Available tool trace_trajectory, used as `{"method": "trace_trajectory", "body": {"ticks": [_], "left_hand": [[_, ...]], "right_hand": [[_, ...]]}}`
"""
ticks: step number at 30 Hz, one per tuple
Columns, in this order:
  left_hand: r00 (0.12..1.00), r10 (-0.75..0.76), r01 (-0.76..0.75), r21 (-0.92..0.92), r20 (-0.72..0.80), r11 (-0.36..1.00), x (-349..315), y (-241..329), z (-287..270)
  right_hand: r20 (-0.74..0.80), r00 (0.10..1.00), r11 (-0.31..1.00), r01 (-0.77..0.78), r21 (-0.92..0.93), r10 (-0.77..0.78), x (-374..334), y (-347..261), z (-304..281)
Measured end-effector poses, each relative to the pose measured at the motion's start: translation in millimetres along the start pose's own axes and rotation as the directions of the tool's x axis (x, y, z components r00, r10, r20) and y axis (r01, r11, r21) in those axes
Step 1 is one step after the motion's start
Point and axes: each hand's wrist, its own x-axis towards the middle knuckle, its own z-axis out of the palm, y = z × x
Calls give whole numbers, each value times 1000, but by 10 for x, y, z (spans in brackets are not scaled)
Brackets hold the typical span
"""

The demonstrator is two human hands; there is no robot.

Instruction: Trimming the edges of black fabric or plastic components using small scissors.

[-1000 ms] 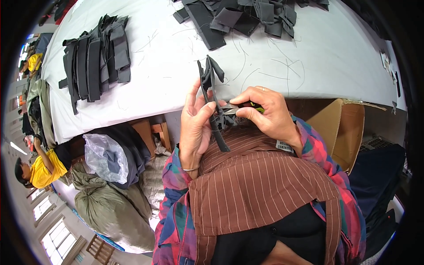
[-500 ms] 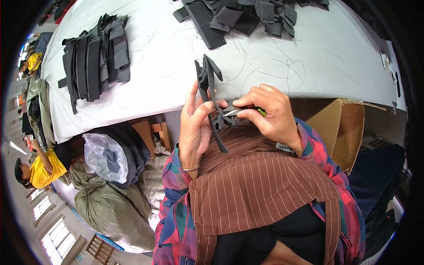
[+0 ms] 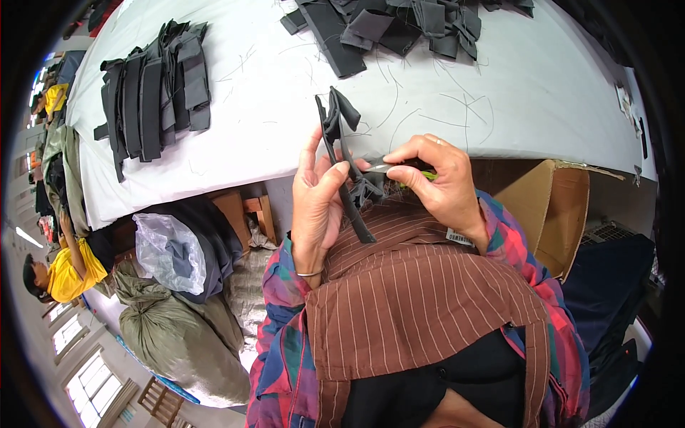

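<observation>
My left hand (image 3: 319, 196) pinches a folded dark grey fabric strip (image 3: 332, 121) between thumb and fingers, just off the table's near edge. One end of the strip sticks up over the table, and another hangs down in front of my brown striped apron. Close on its right, my right hand (image 3: 435, 171) is closed around small thread snips (image 3: 382, 168) with pale blades and a bit of green handle showing. The blades point left at the strip, their tips partly hidden by cloth and fingers. Loose threads hang below the blades.
On the white-covered table (image 3: 250, 135) lie a row of dark strips (image 3: 153, 93) at left, a heap of strips (image 3: 399, 28) at the far side and cut threads. A cardboard box (image 3: 553, 214) stands at right. Left are stuffed sacks (image 3: 178, 342) and a person in yellow (image 3: 75, 271).
The snips have shifted slightly, and their blades now look closer together. The strip's lower end has swung a little right. Both hands keep nearly the same place.
</observation>
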Motion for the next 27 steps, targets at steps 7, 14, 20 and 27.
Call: {"method": "trace_trajectory", "body": {"ticks": [7,14,20,27], "left_hand": [[995,94,-96,215,18,972,25,-63,58],[994,104,-76,430,-44,900,42,-40,71],[933,359,-312,474,-8,823,91,-97,109],[968,214,-246,337,129,909,291,-19,124]], "right_hand": [[249,898,926,-378,16,362,43,-29,37],[160,915,868,-403,289,371,35,113,155],[47,883,796,-444,413,468,104,135,164],[28,871,754,-441,488,491,182,248,207]]}}
